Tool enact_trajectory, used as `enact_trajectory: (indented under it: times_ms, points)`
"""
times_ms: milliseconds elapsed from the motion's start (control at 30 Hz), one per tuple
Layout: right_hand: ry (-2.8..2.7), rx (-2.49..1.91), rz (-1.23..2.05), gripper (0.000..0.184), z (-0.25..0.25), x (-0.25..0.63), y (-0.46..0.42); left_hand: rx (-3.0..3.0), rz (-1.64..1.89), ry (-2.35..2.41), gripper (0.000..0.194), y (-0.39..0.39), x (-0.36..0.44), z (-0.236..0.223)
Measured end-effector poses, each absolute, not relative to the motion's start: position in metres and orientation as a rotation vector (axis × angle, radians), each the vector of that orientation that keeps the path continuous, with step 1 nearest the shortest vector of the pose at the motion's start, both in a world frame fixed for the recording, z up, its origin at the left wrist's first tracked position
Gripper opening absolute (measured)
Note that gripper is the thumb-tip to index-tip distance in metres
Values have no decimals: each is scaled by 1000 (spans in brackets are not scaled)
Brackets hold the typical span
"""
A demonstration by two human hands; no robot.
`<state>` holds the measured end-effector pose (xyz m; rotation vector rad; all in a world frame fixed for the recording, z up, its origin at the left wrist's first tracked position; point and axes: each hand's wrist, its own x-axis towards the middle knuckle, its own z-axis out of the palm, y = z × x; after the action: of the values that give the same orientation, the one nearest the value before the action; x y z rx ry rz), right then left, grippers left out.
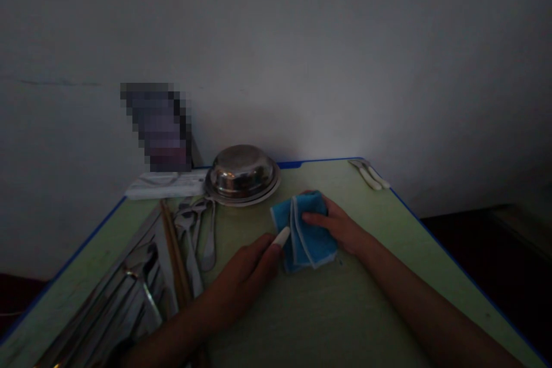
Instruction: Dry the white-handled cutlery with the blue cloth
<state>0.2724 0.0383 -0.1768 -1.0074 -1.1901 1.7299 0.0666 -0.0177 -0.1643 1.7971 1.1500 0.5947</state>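
Observation:
A folded blue cloth (307,236) with pale edging lies on the green table (328,305). My right hand (338,224) wraps round its right side, thumb on top, gripping it. My left hand (254,267) is closed on the white handle of a utensil (282,237). The handle's tip sticks out beside the cloth's left edge, and the rest of the utensil is hidden in my fist.
Several metal spoons and other cutlery (190,236) lie at the left, with brown chopsticks (175,253). An upturned steel bowl (241,172) rests on a plate at the back. Two white-handled utensils (371,175) lie at the far right corner. A blurred object (159,126) stands against the wall.

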Motion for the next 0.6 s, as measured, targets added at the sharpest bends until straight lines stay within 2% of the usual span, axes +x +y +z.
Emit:
enact_trajectory:
  times_ms: [100, 200, 600]
  points:
    - [-1270, -1085, 1578, 47, -175, 267, 37, 1817, 584, 1111, 26, -18, 69, -160]
    - [-1408, -1220, 1461, 37, -174, 263, 36, 1826, 550, 1077, 26, -17, 70, -158]
    - [-1533, -1159, 1579, 26, -176, 271, 37, 1839, 528, 1074, 30, -17, 69, -161]
